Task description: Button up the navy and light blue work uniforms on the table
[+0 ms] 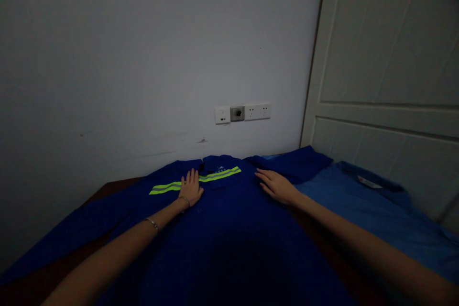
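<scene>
Jacket (222, 215) lay spread on the table (113, 186). Left hand (191, 187) flat across the strip (224, 173), fingers slightly spread; right hand (276, 185) over the opposite half, fingers extended, nearly together. Judged best: light, even outward pressure, strip kept straight.

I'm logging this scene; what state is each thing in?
Dark blue garment: spread out
Left hand: open, palm down
Right hand: open, fingers extended
Reflective stripe: partly covered
Lighter blue garment: spread out alongside
White double socket: nothing plugged in
Panelled door: open or shut unclear
</scene>
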`<state>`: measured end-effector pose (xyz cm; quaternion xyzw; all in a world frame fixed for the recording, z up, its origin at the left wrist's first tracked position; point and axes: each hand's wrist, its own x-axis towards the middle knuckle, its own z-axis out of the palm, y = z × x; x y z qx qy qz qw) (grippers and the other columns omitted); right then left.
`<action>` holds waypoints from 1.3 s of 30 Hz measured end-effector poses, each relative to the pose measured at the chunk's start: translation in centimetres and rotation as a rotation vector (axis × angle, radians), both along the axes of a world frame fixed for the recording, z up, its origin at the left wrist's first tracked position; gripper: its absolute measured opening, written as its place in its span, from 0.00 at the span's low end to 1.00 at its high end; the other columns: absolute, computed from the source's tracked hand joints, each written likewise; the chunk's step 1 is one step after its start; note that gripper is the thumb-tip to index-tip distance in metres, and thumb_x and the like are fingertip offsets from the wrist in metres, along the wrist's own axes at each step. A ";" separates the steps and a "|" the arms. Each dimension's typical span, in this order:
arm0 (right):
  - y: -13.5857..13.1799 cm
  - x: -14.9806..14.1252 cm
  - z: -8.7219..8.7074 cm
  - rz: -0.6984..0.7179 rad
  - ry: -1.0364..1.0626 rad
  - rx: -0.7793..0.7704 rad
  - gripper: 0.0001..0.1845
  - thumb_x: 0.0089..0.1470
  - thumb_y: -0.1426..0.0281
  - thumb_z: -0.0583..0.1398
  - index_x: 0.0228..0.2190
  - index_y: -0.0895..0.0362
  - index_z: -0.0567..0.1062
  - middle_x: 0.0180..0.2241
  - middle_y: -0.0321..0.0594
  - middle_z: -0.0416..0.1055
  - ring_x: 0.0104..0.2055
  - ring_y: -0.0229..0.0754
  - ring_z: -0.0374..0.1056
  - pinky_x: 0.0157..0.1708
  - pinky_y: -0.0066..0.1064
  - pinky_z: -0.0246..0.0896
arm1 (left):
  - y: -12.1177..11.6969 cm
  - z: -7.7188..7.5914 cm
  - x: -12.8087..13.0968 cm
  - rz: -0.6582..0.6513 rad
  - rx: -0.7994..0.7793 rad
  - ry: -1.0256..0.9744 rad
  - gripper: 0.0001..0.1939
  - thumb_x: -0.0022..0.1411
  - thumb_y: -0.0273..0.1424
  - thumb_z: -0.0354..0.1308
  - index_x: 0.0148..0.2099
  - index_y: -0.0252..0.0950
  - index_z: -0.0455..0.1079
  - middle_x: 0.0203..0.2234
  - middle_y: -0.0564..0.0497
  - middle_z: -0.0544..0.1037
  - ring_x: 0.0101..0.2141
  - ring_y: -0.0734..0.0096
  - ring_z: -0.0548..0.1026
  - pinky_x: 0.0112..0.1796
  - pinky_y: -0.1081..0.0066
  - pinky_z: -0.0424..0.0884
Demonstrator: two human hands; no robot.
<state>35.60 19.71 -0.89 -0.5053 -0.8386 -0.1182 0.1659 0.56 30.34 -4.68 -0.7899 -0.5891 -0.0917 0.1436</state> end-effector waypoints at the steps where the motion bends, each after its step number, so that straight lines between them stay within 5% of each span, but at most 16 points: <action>1: 0.3 1.4 0.6 -0.039 -0.013 0.022 0.25 0.57 0.64 0.43 0.53 0.60 0.61 0.56 0.46 0.54 0.57 0.44 0.51 0.56 0.37 0.44 | 0.3 0.7 0.7 -0.090 0.039 0.035 0.36 0.56 0.38 0.42 0.63 0.27 0.40 0.62 0.41 0.40 0.60 0.55 0.37 0.56 0.56 0.36; 4: 2.1 6.0 2.0 -0.231 -0.038 0.088 0.25 0.56 0.66 0.45 0.52 0.63 0.62 0.54 0.49 0.57 0.54 0.46 0.55 0.54 0.37 0.49 | 1.6 2.5 4.0 -0.293 0.090 0.088 0.34 0.55 0.35 0.43 0.63 0.29 0.44 0.61 0.43 0.42 0.60 0.59 0.38 0.57 0.60 0.35; 7: 4.3 10.6 2.9 -0.425 -0.105 0.117 0.24 0.54 0.69 0.47 0.51 0.64 0.61 0.53 0.53 0.58 0.53 0.49 0.56 0.51 0.38 0.53 | 3.0 3.0 8.4 -0.343 0.112 0.036 0.30 0.57 0.33 0.42 0.61 0.29 0.48 0.61 0.42 0.46 0.60 0.58 0.42 0.57 0.59 0.41; 15: 8.5 19.3 2.0 -0.694 -0.234 -0.060 0.23 0.49 0.74 0.51 0.49 0.57 0.65 0.53 0.50 0.59 0.52 0.52 0.55 0.44 0.43 0.58 | 6.0 0.1 17.9 -0.391 0.002 -0.186 0.28 0.58 0.31 0.41 0.59 0.23 0.51 0.58 0.39 0.54 0.59 0.60 0.47 0.56 0.63 0.48; 19: 9.5 21.6 0.5 -0.723 -0.235 -0.091 0.26 0.49 0.76 0.49 0.51 0.50 0.64 0.54 0.48 0.56 0.52 0.53 0.55 0.43 0.44 0.58 | 7.4 -1.1 20.7 -0.273 -0.061 -0.331 0.29 0.58 0.31 0.40 0.60 0.22 0.50 0.58 0.39 0.54 0.59 0.60 0.46 0.57 0.64 0.47; 26: 10.8 23.4 -2.0 -0.747 -0.218 -0.050 0.33 0.47 0.78 0.50 0.55 0.46 0.57 0.55 0.46 0.54 0.54 0.51 0.54 0.44 0.41 0.57 | 8.6 -3.0 22.7 -0.134 -0.217 -0.325 0.30 0.60 0.36 0.38 0.59 0.22 0.51 0.58 0.35 0.53 0.59 0.55 0.46 0.56 0.59 0.47; 34: 15.4 24.8 -2.3 -0.769 -0.230 -0.090 0.34 0.46 0.74 0.54 0.56 0.48 0.55 0.57 0.51 0.50 0.56 0.55 0.50 0.45 0.44 0.56 | 8.1 -2.9 22.8 -0.099 -0.280 -0.241 0.31 0.60 0.40 0.37 0.60 0.27 0.51 0.59 0.37 0.49 0.59 0.50 0.45 0.55 0.58 0.47; 39: 17.4 25.0 -2.0 -0.819 -0.273 -0.168 0.26 0.52 0.74 0.49 0.53 0.48 0.61 0.57 0.51 0.49 0.58 0.58 0.46 0.46 0.50 0.51 | 8.0 -2.8 22.7 -0.105 -0.276 -0.236 0.31 0.60 0.41 0.37 0.60 0.28 0.51 0.59 0.38 0.50 0.59 0.50 0.46 0.55 0.58 0.48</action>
